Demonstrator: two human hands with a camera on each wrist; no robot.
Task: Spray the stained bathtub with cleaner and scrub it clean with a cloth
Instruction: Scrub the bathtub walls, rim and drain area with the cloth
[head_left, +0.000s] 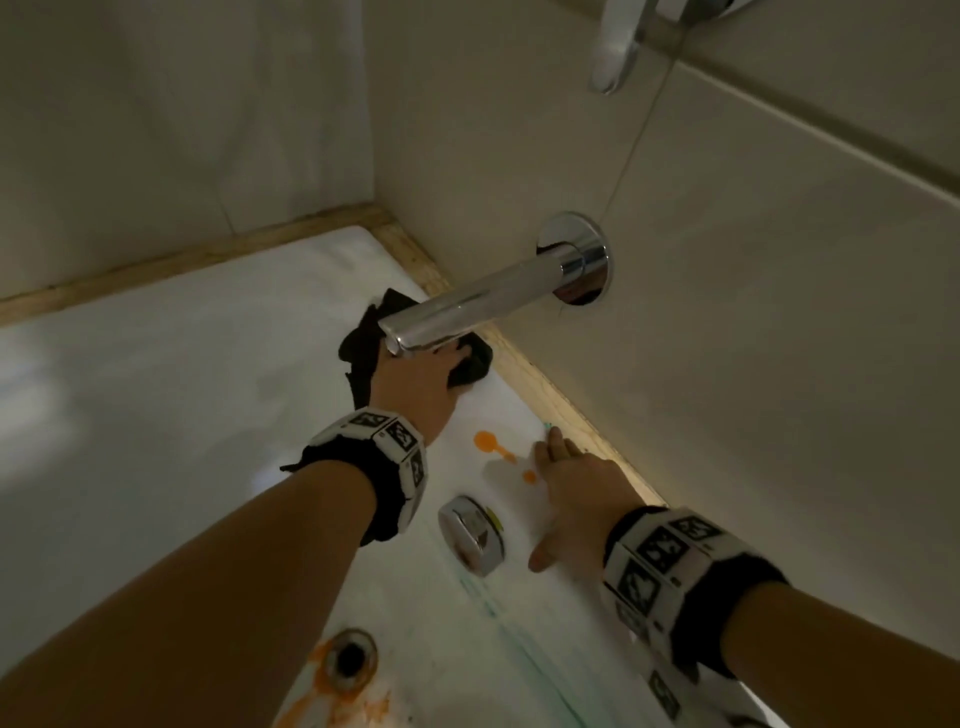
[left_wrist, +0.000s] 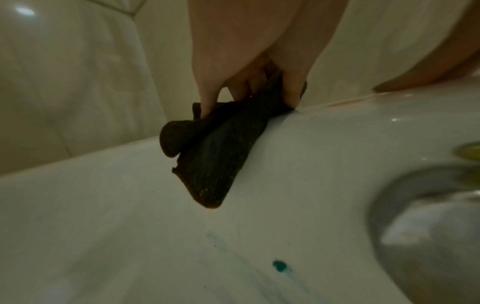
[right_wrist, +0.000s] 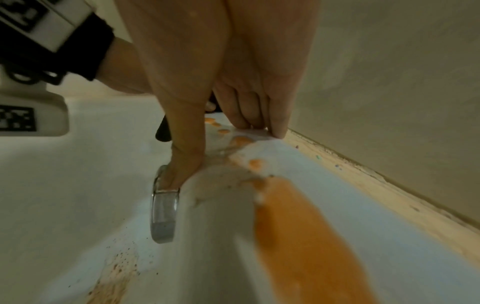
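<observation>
Under the spout (head_left: 470, 306), left hand (head_left: 415, 387) grips cloth (left_wrist: 215, 156); only the right-wrist view shows right hand (right_wrist: 207, 86) splayed flat.

Both forearms are bare, no sleeves. Each wrist wears a black strap (head_left: 387, 499) under a white band (head_left: 662, 558) of blocks printed with black square markers.

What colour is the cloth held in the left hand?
The cloth is black or very dark, clearest in the left wrist view.
</observation>
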